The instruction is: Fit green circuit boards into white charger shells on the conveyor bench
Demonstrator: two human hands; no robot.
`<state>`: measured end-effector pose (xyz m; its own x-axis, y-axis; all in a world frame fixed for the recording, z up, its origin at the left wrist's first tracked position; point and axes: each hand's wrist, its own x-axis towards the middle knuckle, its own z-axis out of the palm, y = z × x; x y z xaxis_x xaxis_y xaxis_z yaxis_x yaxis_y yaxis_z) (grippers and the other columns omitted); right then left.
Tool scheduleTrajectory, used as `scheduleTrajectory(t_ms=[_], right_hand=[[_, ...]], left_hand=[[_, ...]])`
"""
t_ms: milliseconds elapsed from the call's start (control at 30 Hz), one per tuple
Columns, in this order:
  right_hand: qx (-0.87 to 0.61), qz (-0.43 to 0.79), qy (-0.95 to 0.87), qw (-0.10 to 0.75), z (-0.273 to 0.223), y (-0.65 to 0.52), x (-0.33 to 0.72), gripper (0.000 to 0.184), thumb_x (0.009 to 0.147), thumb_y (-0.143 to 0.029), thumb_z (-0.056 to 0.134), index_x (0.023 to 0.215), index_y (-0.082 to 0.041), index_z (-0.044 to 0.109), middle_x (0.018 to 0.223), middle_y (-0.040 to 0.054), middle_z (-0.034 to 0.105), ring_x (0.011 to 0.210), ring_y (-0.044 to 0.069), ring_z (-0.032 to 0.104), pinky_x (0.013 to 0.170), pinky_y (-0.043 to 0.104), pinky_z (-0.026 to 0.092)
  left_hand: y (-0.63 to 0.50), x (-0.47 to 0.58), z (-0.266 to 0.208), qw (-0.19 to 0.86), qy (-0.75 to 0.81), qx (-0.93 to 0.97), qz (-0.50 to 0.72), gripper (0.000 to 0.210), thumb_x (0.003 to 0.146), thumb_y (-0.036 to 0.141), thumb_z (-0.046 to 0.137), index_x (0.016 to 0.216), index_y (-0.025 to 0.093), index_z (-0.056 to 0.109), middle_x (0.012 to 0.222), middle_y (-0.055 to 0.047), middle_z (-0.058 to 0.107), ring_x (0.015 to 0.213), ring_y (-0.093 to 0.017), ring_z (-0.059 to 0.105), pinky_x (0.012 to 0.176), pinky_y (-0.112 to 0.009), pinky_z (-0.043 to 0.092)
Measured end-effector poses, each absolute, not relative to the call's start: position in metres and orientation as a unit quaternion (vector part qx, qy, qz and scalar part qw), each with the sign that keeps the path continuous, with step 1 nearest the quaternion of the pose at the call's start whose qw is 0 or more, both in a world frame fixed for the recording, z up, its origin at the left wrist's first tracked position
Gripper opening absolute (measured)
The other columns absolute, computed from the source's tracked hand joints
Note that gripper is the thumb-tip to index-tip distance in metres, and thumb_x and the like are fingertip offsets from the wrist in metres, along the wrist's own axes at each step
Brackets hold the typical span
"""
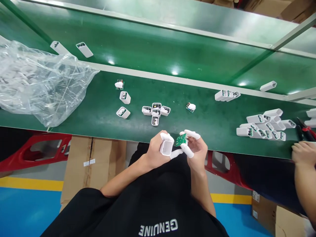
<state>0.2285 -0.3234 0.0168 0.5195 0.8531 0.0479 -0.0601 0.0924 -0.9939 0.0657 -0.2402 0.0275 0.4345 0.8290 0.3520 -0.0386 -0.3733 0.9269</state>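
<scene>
A: How are the hands placed?

B: Both are raised close together in front of the chest, just at the near edge of the green table (103, 108). The left hand (156, 150) is curled round a white casing (166, 147), open end facing up, fingers wrapped on it with white finger covers on the tips. The right hand (196, 148) pinches a small green circuit board (181, 139) between thumb and fingertips, also capped in white. The board sits just beside the casing's mouth, nearly touching it.

A: So both grips are closed?

B: Yes, each clasps its own part; neither hand is slack.

A: Any containers?

B: A crumpled clear plastic bag (37, 82) lies at the far left of the table, with white pieces showing dimly inside; I cannot tell how many. In the middle, a cluster of casings (155, 112) stands with open ends up and something dark inside each. Two more casings (124, 105) sit left of that, and a loose board (190, 107) to the right.

A: And further right?

B: A pile of white casings (265, 126) lying on their sides, and another person's hand (304, 153) at the table's edge.
</scene>
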Motion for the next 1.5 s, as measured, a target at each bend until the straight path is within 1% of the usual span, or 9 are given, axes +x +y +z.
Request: scheduleTrajectory(t_ms=[100,200,267,333,433,633,933,1233,1500], right_hand=[[-0.548,0.313,-0.362,0.686,0.022,-0.327,0.234,0.045,0.088,-0.04,0.096,0.13,-0.032,0.083,0.119,0.0091,0.084,0.108,0.03,0.084,0.087,0.044,0.071],[-0.519,0.295,-0.401,0.695,0.032,-0.332,0.236,0.045,0.089,-0.045,0.095,0.13,-0.034,0.082,0.113,0.0095,0.081,0.103,0.031,0.083,0.08,0.046,0.072],[-0.506,0.287,-0.433,0.689,0.039,-0.334,0.236,0.045,0.087,-0.044,0.096,0.129,-0.034,0.082,0.111,0.01,0.081,0.102,0.032,0.082,0.079,0.049,0.073],[-0.495,0.284,-0.462,0.679,0.043,-0.333,0.235,0.046,0.087,-0.04,0.096,0.13,-0.034,0.082,0.109,0.0102,0.082,0.099,0.032,0.081,0.076,0.05,0.073],[-0.476,0.281,-0.499,0.667,0.044,-0.33,0.231,0.049,0.086,-0.037,0.096,0.133,-0.035,0.083,0.108,0.0097,0.084,0.093,0.031,0.081,0.072,0.048,0.072],[-0.452,0.287,-0.546,0.644,0.043,-0.323,0.223,0.06,0.087,-0.026,0.094,0.144,-0.037,0.079,0.119,0.0071,0.087,0.103,0.032,0.084,0.082,0.052,0.074],[-0.446,0.295,-0.564,0.629,0.042,-0.319,0.222,0.067,0.084,-0.023,0.097,0.147,-0.038,0.078,0.118,0.0056,0.087,0.101,0.03,0.083,0.079,0.049,0.072],[-0.434,0.279,-0.582,0.628,0.045,-0.318,0.223,0.067,0.085,-0.017,0.095,0.148,-0.033,0.079,0.121,0.0071,0.086,0.103,0.028,0.081,0.078,0.045,0.071],[-0.438,0.277,-0.585,0.624,0.042,-0.32,0.225,0.07,0.085,-0.018,0.097,0.15,-0.033,0.078,0.126,0.0074,0.085,0.104,0.029,0.078,0.079,0.048,0.069]], left_hand=[[-0.234,0.058,0.029,0.502,0.25,0.712,0.423,0.051,0.083,0.034,0.102,0.102,0.028,0.055,0.086,0.005,0.054,0.066,-0.014,0.051,0.064,-0.032,0.049],[-0.226,0.051,0.024,0.563,0.182,0.712,0.377,0.056,0.088,0.031,0.092,0.125,0.029,0.05,0.1,0.0,0.058,0.075,-0.017,0.058,0.068,-0.033,0.053],[-0.223,0.047,0.021,0.598,0.153,0.702,0.355,0.06,0.088,0.027,0.088,0.13,0.03,0.046,0.106,-0.003,0.059,0.081,-0.02,0.062,0.072,-0.035,0.056],[-0.222,0.044,0.02,0.604,0.145,0.703,0.346,0.059,0.086,0.025,0.087,0.127,0.031,0.046,0.107,-0.003,0.059,0.084,-0.021,0.063,0.075,-0.036,0.058],[-0.222,0.044,0.021,0.585,0.162,0.723,0.331,0.058,0.082,0.023,0.09,0.122,0.03,0.049,0.105,-0.002,0.059,0.078,-0.019,0.061,0.07,-0.034,0.055],[-0.221,0.046,0.022,0.543,0.21,0.746,0.323,0.042,0.086,0.022,0.087,0.105,0.027,0.05,0.096,0.001,0.061,0.072,-0.016,0.059,0.066,-0.031,0.049],[-0.22,0.045,0.016,0.496,0.207,0.775,0.332,0.037,0.086,0.018,0.08,0.109,0.026,0.052,0.103,-0.002,0.067,0.076,-0.017,0.065,0.068,-0.03,0.05],[-0.219,0.048,0.015,0.458,0.189,0.799,0.341,0.034,0.092,0.024,0.076,0.113,0.026,0.049,0.105,-0.003,0.067,0.076,-0.017,0.066,0.07,-0.03,0.053],[-0.219,0.048,0.014,0.442,0.182,0.807,0.347,0.033,0.093,0.022,0.074,0.113,0.026,0.049,0.104,-0.003,0.066,0.076,-0.016,0.065,0.067,-0.028,0.052]])
